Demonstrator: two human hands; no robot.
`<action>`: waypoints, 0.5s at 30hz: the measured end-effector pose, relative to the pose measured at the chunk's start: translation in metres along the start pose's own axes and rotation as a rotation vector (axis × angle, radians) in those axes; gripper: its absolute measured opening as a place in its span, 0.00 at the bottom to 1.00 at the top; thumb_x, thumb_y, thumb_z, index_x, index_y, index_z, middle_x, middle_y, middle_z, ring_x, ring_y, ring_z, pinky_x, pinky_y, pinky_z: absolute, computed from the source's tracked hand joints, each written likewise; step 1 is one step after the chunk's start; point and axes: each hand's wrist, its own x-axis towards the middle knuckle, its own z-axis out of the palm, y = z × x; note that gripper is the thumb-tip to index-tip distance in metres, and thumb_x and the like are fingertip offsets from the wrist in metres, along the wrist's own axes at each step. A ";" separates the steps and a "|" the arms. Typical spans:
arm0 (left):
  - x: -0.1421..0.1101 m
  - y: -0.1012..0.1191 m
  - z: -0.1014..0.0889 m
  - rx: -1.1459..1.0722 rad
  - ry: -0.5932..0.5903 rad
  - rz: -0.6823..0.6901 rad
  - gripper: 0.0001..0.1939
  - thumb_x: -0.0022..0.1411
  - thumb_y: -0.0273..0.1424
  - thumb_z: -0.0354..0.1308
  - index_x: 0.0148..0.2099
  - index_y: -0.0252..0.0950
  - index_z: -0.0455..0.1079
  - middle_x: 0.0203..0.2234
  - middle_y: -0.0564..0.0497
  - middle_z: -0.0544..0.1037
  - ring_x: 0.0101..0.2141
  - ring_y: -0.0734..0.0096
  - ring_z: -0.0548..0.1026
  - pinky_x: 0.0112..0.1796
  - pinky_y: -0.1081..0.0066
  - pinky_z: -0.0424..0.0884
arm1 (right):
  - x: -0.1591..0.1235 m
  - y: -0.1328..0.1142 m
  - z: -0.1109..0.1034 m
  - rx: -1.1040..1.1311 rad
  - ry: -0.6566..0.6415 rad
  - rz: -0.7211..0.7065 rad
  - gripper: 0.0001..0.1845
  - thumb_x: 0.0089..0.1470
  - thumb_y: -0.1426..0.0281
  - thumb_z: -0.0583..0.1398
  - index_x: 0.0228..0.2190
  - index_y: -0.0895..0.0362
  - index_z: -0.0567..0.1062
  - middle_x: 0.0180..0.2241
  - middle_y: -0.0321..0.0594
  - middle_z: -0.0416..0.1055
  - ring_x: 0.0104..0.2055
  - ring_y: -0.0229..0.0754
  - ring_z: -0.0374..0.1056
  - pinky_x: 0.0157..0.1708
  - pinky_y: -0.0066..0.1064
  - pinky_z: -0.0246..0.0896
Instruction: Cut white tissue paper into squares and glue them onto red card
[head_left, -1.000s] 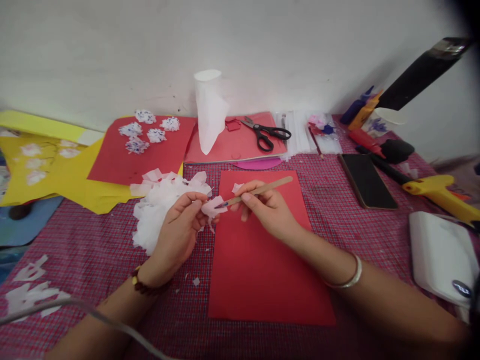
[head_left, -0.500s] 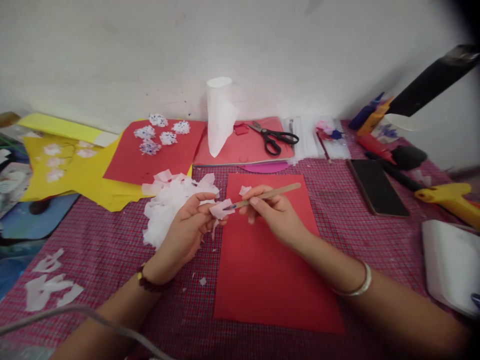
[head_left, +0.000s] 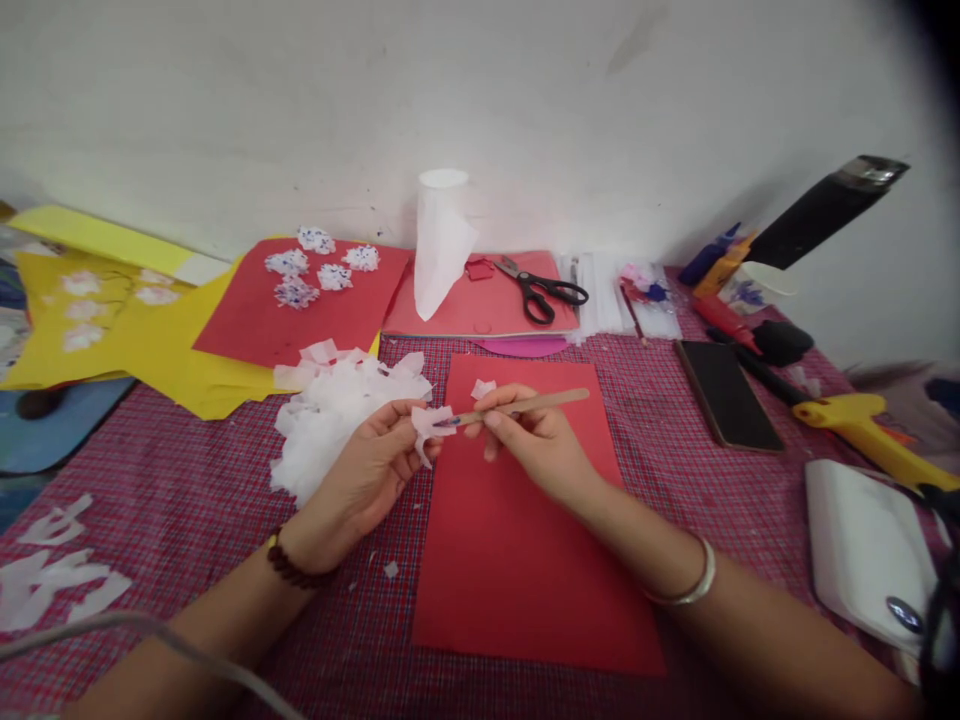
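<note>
Between the thumb and fingers of my left hand (head_left: 382,452) is a small piece of white tissue paper (head_left: 429,430). My right hand (head_left: 536,440) pinches a flat wooden stick (head_left: 551,400), its blue-stained tip touching the tissue. Both hands are above the upper part of a red paper sheet (head_left: 517,560) and its left edge. Another small tissue scrap (head_left: 484,387) lies on the sheet, just beyond my right fingers. Left of the sheet, close to my left hand, is a heap of white tissue pieces (head_left: 322,420).
White-and-blue tissue flowers (head_left: 296,291) rest on red paper at the back left. Black-handled scissors (head_left: 544,290) lie near a white paper roll (head_left: 441,240). To the right are a phone (head_left: 727,395), a yellow glue gun (head_left: 847,415) and a white case (head_left: 862,550). A cable (head_left: 172,640) crosses the lower left.
The view has shifted slightly. The tissue in my left hand has turned, and a strip of it now hangs down. The stick's tip stays against it.
</note>
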 end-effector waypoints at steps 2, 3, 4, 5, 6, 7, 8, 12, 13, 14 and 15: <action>0.000 -0.001 0.000 -0.046 0.019 -0.009 0.09 0.52 0.22 0.66 0.34 0.34 0.68 0.28 0.54 0.76 0.26 0.79 0.74 0.30 0.77 0.73 | -0.001 0.001 0.001 0.002 -0.002 0.017 0.10 0.55 0.61 0.64 0.35 0.55 0.72 0.30 0.37 0.78 0.21 0.32 0.67 0.23 0.27 0.66; 0.000 -0.001 0.000 -0.059 0.025 -0.012 0.08 0.52 0.22 0.66 0.33 0.34 0.69 0.28 0.54 0.75 0.26 0.79 0.74 0.30 0.77 0.73 | -0.002 0.001 0.002 0.004 -0.003 0.024 0.11 0.55 0.61 0.64 0.35 0.55 0.72 0.30 0.38 0.78 0.22 0.33 0.68 0.23 0.27 0.66; -0.001 -0.001 -0.001 -0.065 0.028 -0.014 0.07 0.53 0.23 0.66 0.32 0.34 0.69 0.27 0.54 0.75 0.26 0.79 0.74 0.30 0.77 0.73 | -0.002 0.001 0.002 0.006 -0.003 0.030 0.11 0.54 0.61 0.64 0.35 0.55 0.72 0.30 0.38 0.78 0.22 0.33 0.68 0.23 0.27 0.66; -0.001 -0.001 -0.001 -0.064 0.028 -0.014 0.07 0.53 0.24 0.66 0.32 0.34 0.70 0.26 0.53 0.75 0.25 0.78 0.73 0.30 0.77 0.73 | -0.002 0.002 0.003 0.007 -0.001 0.034 0.11 0.54 0.61 0.65 0.35 0.55 0.72 0.31 0.38 0.78 0.22 0.33 0.68 0.23 0.27 0.66; -0.002 -0.001 0.000 -0.056 0.022 -0.011 0.06 0.53 0.25 0.66 0.32 0.34 0.71 0.26 0.53 0.75 0.25 0.78 0.73 0.29 0.77 0.73 | -0.003 0.002 0.003 0.007 0.002 0.036 0.11 0.54 0.62 0.65 0.35 0.55 0.72 0.30 0.38 0.78 0.22 0.33 0.69 0.23 0.27 0.66; -0.002 -0.001 0.000 -0.039 0.012 -0.006 0.06 0.52 0.26 0.67 0.32 0.34 0.72 0.25 0.53 0.76 0.25 0.78 0.73 0.29 0.77 0.72 | -0.003 0.001 0.003 0.008 0.007 0.035 0.11 0.53 0.62 0.65 0.34 0.55 0.73 0.30 0.38 0.78 0.22 0.33 0.69 0.24 0.27 0.67; -0.003 -0.001 0.001 -0.017 0.000 0.002 0.07 0.51 0.27 0.68 0.31 0.33 0.73 0.25 0.53 0.76 0.25 0.78 0.73 0.29 0.78 0.71 | -0.003 0.001 0.004 0.007 0.011 0.033 0.11 0.53 0.63 0.66 0.34 0.55 0.73 0.30 0.38 0.78 0.23 0.34 0.69 0.23 0.27 0.67; -0.008 -0.002 0.003 0.151 -0.055 0.083 0.08 0.49 0.28 0.70 0.30 0.35 0.74 0.21 0.54 0.74 0.21 0.80 0.69 0.23 0.80 0.64 | -0.003 -0.002 0.006 -0.042 0.024 0.022 0.07 0.54 0.63 0.65 0.31 0.54 0.78 0.28 0.38 0.78 0.22 0.34 0.69 0.22 0.27 0.65; -0.010 -0.002 0.004 0.222 -0.063 0.122 0.07 0.49 0.28 0.70 0.30 0.35 0.74 0.20 0.55 0.74 0.20 0.80 0.67 0.22 0.79 0.62 | -0.004 -0.003 0.007 -0.064 0.028 0.021 0.08 0.55 0.63 0.64 0.29 0.54 0.78 0.28 0.39 0.78 0.22 0.34 0.68 0.22 0.28 0.64; -0.012 -0.002 0.004 0.306 -0.066 0.173 0.06 0.50 0.29 0.69 0.31 0.36 0.75 0.20 0.55 0.74 0.20 0.79 0.66 0.21 0.78 0.61 | -0.004 -0.003 0.009 -0.078 0.036 0.024 0.10 0.56 0.62 0.63 0.27 0.54 0.79 0.28 0.39 0.78 0.21 0.33 0.67 0.22 0.28 0.63; -0.013 -0.001 0.005 0.402 -0.066 0.234 0.05 0.52 0.29 0.68 0.31 0.36 0.75 0.20 0.54 0.74 0.20 0.78 0.65 0.21 0.77 0.62 | -0.005 -0.003 0.010 -0.073 0.047 0.035 0.11 0.57 0.62 0.62 0.27 0.54 0.79 0.27 0.38 0.77 0.21 0.33 0.66 0.21 0.27 0.62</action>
